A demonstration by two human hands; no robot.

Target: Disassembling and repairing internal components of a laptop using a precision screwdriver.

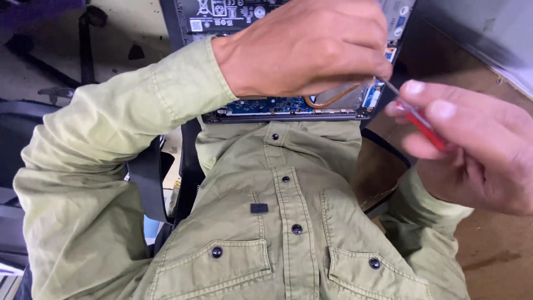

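An opened laptop (288, 106) lies bottom-up on my lap, its blue circuit board and copper heat pipe (333, 99) showing. My left hand (305, 47) rests on its insides with the fingers closed at the right side of the board, seemingly pinching the shaft of the tool. My right hand (472, 144) grips a red-handled screwdriver (425, 125). Its thin metal shaft (392, 88) points up-left to the laptop's right edge. What lies under my left palm is hidden.
My olive green shirt (277, 222) with dark buttons fills the lower view. A dark chair (150, 178) edge stands at the left, a brown floor (488, 255) at the right and a pale wall panel (483, 33) at the top right.
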